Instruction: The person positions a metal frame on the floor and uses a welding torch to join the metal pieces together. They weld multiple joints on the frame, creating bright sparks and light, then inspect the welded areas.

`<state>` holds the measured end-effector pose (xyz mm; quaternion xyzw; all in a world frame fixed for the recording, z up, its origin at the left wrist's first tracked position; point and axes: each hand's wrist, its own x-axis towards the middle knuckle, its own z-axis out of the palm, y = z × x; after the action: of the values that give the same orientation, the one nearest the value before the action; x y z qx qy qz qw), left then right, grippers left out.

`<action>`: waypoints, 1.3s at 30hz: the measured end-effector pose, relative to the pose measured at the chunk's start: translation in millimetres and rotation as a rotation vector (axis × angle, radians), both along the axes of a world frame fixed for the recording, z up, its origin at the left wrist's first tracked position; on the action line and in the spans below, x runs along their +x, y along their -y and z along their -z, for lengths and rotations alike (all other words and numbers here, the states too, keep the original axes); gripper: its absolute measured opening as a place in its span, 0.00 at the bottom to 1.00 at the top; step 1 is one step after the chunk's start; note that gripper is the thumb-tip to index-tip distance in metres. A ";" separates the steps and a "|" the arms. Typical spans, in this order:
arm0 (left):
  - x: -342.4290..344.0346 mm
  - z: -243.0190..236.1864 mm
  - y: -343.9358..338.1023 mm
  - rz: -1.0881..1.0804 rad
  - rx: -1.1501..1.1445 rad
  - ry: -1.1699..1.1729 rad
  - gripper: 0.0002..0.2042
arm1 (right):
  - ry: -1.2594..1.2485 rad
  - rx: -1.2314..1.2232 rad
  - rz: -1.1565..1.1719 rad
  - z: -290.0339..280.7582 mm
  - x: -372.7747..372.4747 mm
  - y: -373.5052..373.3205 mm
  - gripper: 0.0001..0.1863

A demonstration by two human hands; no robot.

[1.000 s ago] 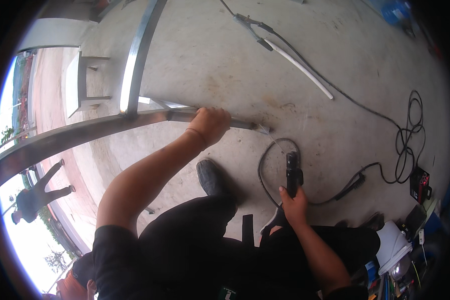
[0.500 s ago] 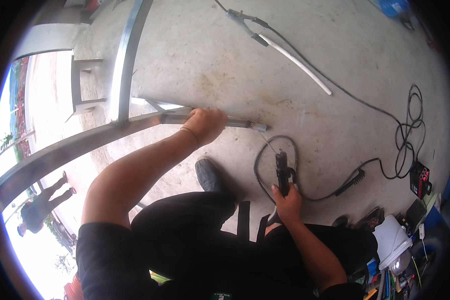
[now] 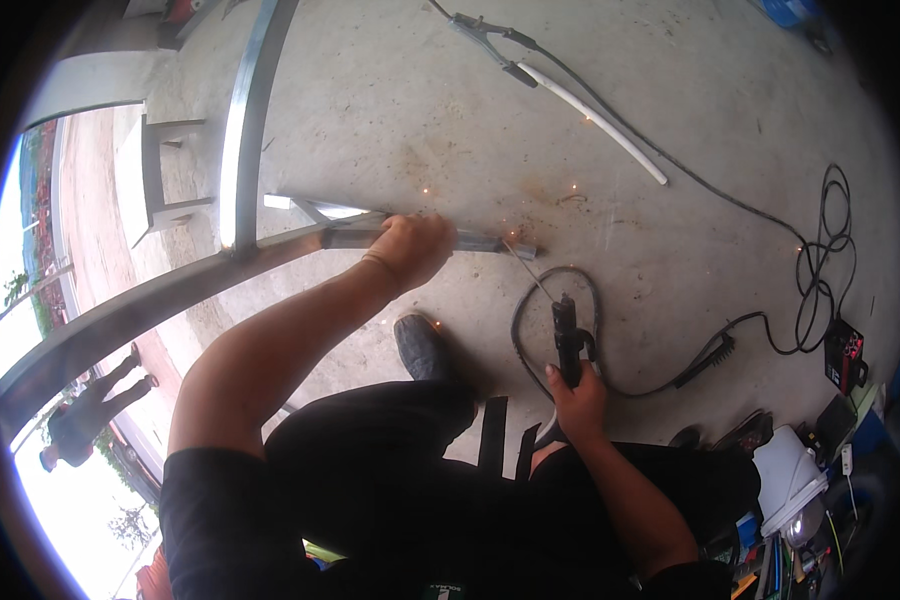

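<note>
My left hand (image 3: 417, 250) is closed around the end stretch of a metal frame (image 3: 140, 300) made of square tube. My right hand (image 3: 578, 400) grips a black welding electrode holder (image 3: 567, 335). From it a thin welding rod (image 3: 530, 268) slants up to the left. The rod's tip is at the frame's end (image 3: 500, 244), just beyond my left hand; whether it touches I cannot tell. Small orange sparks (image 3: 574, 186) dot the air and floor around that spot. My left fingers are partly hidden behind the back of the hand.
A ground clamp (image 3: 485, 45) with a white strip (image 3: 600, 125) lies on the concrete floor at the top. Black cable (image 3: 820, 270) coils at right beside a small black-and-red box (image 3: 845, 355). A white bucket (image 3: 785, 475) and tools crowd the lower right. Another person (image 3: 80, 425) stands far left.
Orange sparks have appeared around the rod's tip and across the floor. Both hands keep nearly the same place and grip.
</note>
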<state>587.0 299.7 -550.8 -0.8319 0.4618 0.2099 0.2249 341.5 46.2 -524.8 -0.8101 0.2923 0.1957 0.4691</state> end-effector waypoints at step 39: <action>-4.0 9.6 -8.5 0.052 -0.106 0.143 0.16 | -0.005 0.042 0.055 -1.0 3.8 1.1 0.19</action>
<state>583.0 308.2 -560.4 -0.8434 0.4762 0.1193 0.2185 345.3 45.1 -523.8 -0.7911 0.3116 0.1908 0.4905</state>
